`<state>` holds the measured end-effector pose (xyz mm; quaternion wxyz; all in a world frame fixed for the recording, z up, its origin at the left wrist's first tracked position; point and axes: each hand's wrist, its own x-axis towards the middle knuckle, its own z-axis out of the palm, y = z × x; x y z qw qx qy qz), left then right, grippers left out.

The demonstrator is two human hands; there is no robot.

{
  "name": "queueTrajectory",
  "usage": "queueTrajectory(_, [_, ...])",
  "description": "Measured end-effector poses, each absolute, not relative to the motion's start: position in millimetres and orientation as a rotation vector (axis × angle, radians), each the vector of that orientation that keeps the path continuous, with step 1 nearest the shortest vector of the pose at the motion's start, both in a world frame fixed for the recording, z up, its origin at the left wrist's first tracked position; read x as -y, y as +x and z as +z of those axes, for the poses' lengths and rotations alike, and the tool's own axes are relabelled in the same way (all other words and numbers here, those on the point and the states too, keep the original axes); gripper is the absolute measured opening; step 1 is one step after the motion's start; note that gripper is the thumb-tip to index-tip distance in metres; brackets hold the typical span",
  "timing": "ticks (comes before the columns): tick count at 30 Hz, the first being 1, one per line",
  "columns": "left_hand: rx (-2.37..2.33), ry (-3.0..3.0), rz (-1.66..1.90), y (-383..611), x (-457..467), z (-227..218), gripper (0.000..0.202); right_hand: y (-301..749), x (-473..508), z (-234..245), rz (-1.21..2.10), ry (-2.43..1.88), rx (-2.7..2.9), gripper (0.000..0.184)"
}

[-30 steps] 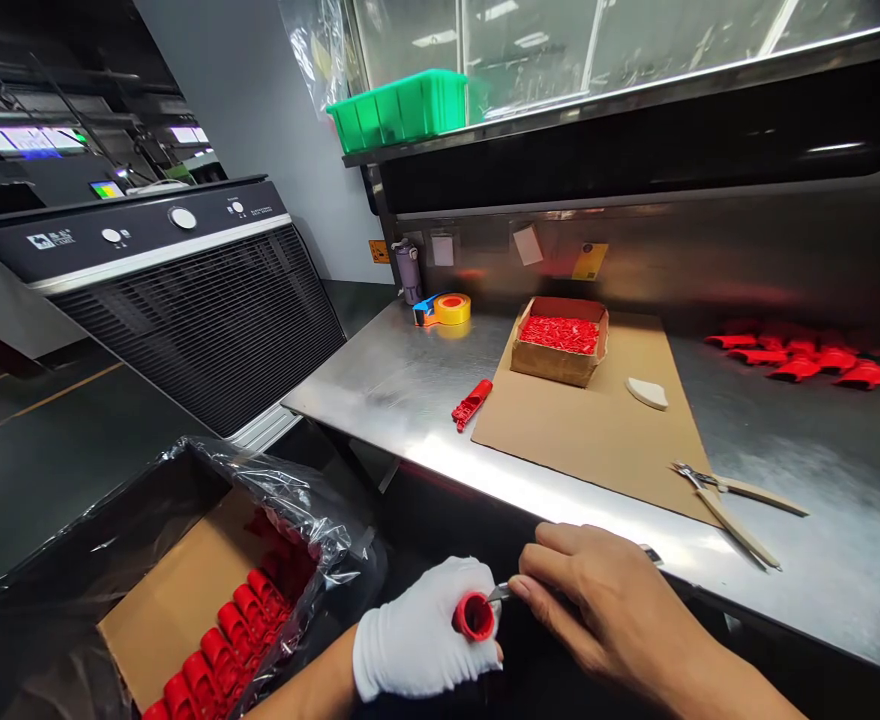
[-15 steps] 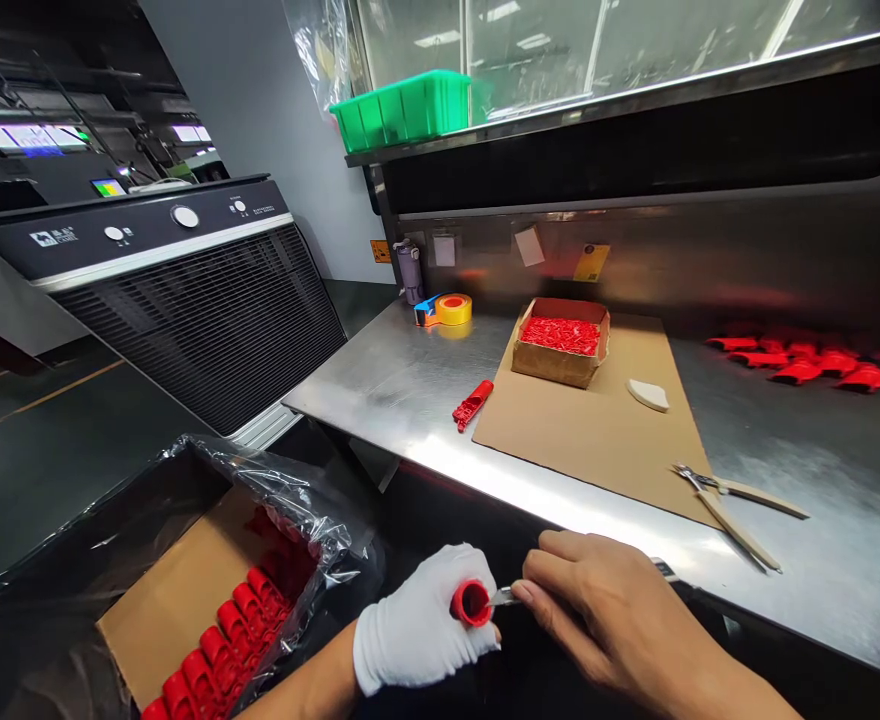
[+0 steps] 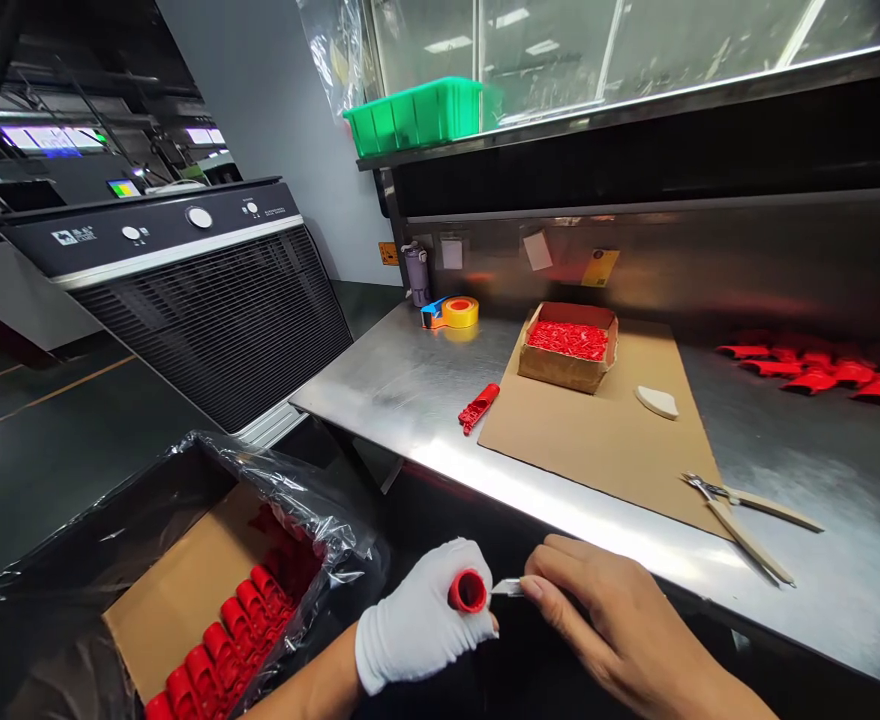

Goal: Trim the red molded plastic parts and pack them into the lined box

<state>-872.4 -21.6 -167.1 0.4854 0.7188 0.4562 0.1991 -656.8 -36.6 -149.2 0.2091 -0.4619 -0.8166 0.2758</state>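
Note:
In a white glove, my left hand is wrapped round a red plastic tube part, its round open end facing me. The rest of the part is hidden in the glove. My bare right hand pinches a small knife, whose blade tip lies right beside the tube's rim; whether it touches, I cannot tell. Both hands are in front of the table's near edge. A similar red part lies on the metal table beyond them.
A cardboard box of red scraps stands on a cardboard sheet, near a white curved piece. Cutting pliers lie right. Several red parts sit farther back. A plastic-lined bin at left holds rows of red parts.
The knife blade has shifted from over the tube's rim to just right of it. The left hand keeps its hold. The whole view has shifted slightly.

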Motion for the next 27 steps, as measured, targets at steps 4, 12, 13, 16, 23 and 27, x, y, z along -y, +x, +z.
queueTrajectory(4, [-1.135, 1.773, 0.499, -872, 22, -169, 0.025, -660, 39, -154, 0.623, -1.263, 2.263, 0.037])
queueTrajectory(12, [-1.112, 1.924, 0.532, -874, 22, -174, 0.022, -661, 42, -159, 0.310, -1.234, 2.313, 0.035])
queueTrajectory(13, [-1.113, 1.938, 0.540, -875, 22, -176, 0.022, -661, 42, -159, 0.317, -1.241, 2.315, 0.035])
queueTrajectory(16, [-1.118, 1.968, 0.562, -876, 22, -180, 0.022, -660, 43, -159, 0.430, -1.273, 2.332, 0.036])
queueTrajectory(23, [-1.142, 1.864, 0.605, -877, 22, -183, 0.028, -660, 41, -159, 0.840, -1.331, 2.219, 0.034])
queueTrajectory(27, [-1.118, 1.780, 0.596, -872, 24, -185, 0.030, -675, 42, -167, 0.927, -1.213, 2.015, 0.020])
